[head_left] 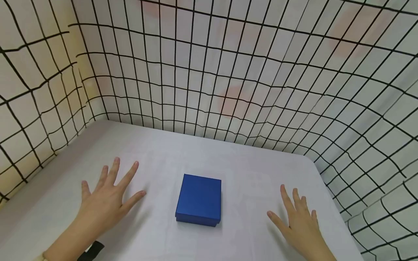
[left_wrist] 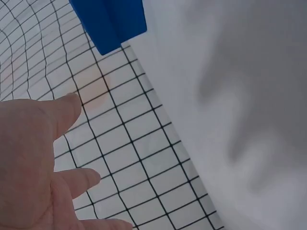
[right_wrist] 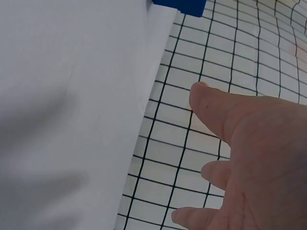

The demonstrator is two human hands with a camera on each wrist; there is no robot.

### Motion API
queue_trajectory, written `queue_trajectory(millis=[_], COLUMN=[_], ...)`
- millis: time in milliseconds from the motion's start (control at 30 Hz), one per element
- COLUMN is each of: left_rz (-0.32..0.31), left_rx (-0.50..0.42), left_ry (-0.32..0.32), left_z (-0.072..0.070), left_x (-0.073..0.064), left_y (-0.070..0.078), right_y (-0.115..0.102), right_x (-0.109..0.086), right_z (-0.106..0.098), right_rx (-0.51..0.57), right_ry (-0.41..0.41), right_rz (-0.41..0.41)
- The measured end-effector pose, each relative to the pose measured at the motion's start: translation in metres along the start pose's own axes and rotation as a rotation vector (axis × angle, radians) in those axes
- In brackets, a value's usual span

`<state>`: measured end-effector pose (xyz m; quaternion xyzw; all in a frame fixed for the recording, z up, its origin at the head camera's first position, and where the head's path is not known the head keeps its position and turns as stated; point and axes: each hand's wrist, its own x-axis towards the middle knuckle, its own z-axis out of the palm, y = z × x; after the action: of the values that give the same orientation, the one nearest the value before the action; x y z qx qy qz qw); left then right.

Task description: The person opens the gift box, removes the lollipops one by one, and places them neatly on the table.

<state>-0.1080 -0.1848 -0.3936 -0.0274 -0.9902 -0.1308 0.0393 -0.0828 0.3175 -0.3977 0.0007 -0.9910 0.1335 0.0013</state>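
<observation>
A blue lidded box (head_left: 199, 197) lies on the white table between the two hands. To its left, the left hand (head_left: 106, 199) hovers with fingers spread and straight, holding nothing. The right hand (head_left: 298, 224) is off to the box's right, its fingers also spread and nothing in its grasp. Both hands cast soft shadows on the tabletop. Part of the blue box (left_wrist: 112, 24) shows at the top of the left wrist view, beyond the thumb. In the right wrist view, only a corner of the box (right_wrist: 187, 5) appears at the top edge.
The white tabletop (head_left: 153, 152) has rounded far corners. White fabric with a black grid (head_left: 209, 65) rises behind the table and along both sides. A black band (head_left: 91, 251) sits at the left wrist.
</observation>
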Motion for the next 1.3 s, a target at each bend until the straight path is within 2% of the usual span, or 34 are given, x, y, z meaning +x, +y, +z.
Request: queue_trajectory(millis=[100, 200, 333, 533, 633, 700, 867, 1000, 1133, 1300], left_rz=[0.029, 0.079, 0.137, 0.198, 0.220, 0.237, 0.259, 0.264, 0.285, 0.311], left_rx=[-0.012, -0.039, -0.173, -0.528, -0.639, -0.667, -0.716, -0.771, -0.834, -0.879], left_ry=[0.014, 0.058, 0.092, -0.009, -0.046, -0.054, -0.112, -0.171, -0.219, -0.233], left_z=[0.001, 0.003, 0.005, 0.016, 0.024, 0.028, 0.035, 0.039, 0.043, 0.047], left_x=[-0.002, -0.004, -0.008, -0.006, -0.005, -0.006, -0.007, -0.007, -0.007, -0.008], left_y=[0.005, 0.011, 0.019, 0.028, 0.031, 0.032, 0.034, 0.036, 0.037, 0.039], right_y=[-0.007, -0.016, -0.033, -0.061, -0.072, -0.078, -0.087, -0.091, -0.095, -0.099], right_x=[0.001, 0.000, -0.001, 0.003, 0.006, 0.008, 0.010, 0.011, 0.011, 0.012], right_z=[0.001, 0.001, -0.001, 0.002, 0.009, 0.013, 0.023, 0.031, 0.037, 0.040], right_rx=[-0.003, 0.022, 0.128, 0.325, 0.408, 0.456, 0.555, 0.588, 0.608, 0.639], right_ry=[0.018, 0.031, 0.032, -0.025, -0.068, -0.104, -0.191, -0.236, -0.267, -0.295], right_rz=[-0.028, -0.063, -0.107, -0.103, -0.095, -0.086, -0.142, -0.201, -0.227, -0.223])
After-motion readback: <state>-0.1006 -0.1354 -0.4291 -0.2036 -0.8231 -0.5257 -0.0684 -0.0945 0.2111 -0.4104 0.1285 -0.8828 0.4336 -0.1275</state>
